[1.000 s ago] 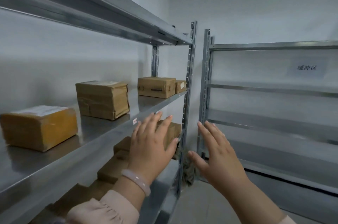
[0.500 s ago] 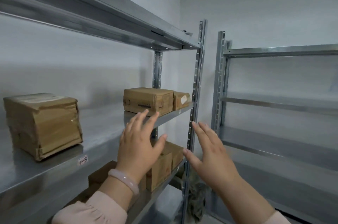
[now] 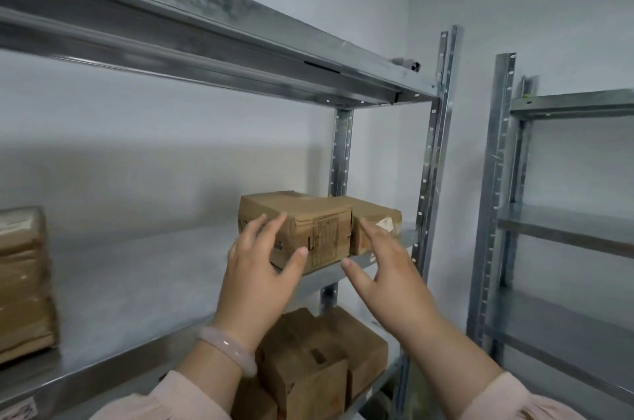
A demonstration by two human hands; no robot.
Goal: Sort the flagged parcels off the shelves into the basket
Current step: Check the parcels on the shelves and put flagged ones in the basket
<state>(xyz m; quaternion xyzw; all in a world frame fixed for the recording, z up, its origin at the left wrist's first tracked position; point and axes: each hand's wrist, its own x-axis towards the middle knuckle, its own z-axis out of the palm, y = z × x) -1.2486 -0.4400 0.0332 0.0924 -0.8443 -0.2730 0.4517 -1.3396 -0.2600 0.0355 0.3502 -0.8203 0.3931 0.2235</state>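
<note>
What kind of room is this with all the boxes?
Most likely a parcel storeroom or small warehouse: plain metal shelves, taped brown boxes sitting on them, and a second rack standing alongside.

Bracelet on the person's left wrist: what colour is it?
Pale milky pink. The smooth round bangle shows best in the head view, the only one.

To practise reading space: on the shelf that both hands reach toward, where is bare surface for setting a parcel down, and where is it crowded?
Free: the long stretch of shelf between the left-edge parcel and the large parcel at the left hand. Crowded: the right end, where large parcel and small parcel sit side by side beside the post.
</note>
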